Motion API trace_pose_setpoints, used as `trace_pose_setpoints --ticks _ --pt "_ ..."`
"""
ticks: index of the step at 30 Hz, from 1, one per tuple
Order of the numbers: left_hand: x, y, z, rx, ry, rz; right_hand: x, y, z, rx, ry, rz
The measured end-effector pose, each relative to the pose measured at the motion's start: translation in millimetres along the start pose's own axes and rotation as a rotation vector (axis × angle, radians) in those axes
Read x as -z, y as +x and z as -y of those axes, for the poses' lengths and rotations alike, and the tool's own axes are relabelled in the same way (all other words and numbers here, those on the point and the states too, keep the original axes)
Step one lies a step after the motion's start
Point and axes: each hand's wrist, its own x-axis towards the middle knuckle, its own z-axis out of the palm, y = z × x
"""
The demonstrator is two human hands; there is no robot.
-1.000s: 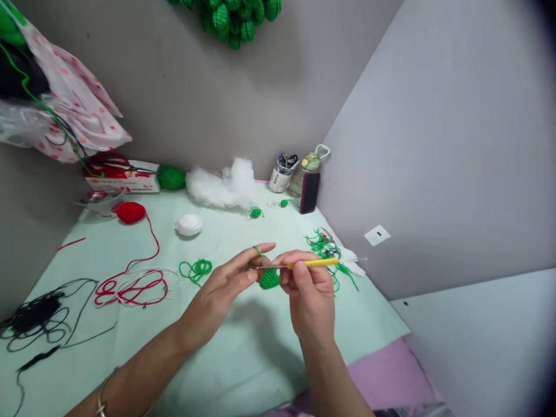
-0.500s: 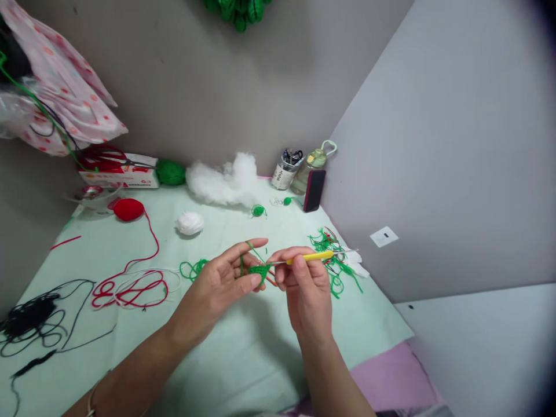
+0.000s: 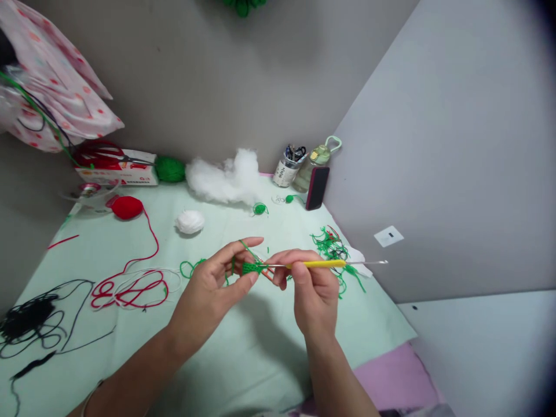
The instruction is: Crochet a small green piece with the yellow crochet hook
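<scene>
My left hand (image 3: 215, 286) pinches a small green crocheted piece (image 3: 251, 268) between thumb and fingers, with green yarn looped over the raised index finger. My right hand (image 3: 310, 286) grips a yellow-handled crochet hook (image 3: 324, 264) lying almost level, its metal tip in the green piece and its other end pointing right. Both hands hover over the pale green table cover (image 3: 243, 353). A loose loop of green yarn (image 3: 191, 268) lies just left of my left hand.
Tangled red yarn (image 3: 130, 288) and a red ball (image 3: 126, 207) lie left, black yarn (image 3: 30, 318) far left. A white ball (image 3: 189, 222), white stuffing (image 3: 223, 179), green ball (image 3: 169, 169), box (image 3: 117, 174), jar (image 3: 287, 169), bottle (image 3: 313, 162), phone (image 3: 317, 188) and green scraps (image 3: 332, 249) sit behind.
The green piece has moved from under the hook into my left fingers and turned. The hook has slid right and levelled out. The view has tilted slightly downward.
</scene>
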Motion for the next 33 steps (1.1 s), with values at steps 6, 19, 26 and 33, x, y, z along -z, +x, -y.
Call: trace_pose_setpoints --ticks 6,19,26,33 --pt "-6.2 -1 3 -0.178 0.159 -0.110 1 -6 1 0.280 -0.302 0.085" --pt "-6.1 2 -5 0.208 -0.459 -0.023 -4 -10 -7 0.195 -0.129 -0.082" --pt "-11.6 0 2 0.153 -0.382 0.049 -6 -5 -13 0.001 0.043 -0.010" --pt "-7.9 2 -1 0.316 -0.523 0.096 0 -3 -9 -0.055 0.108 -0.015"
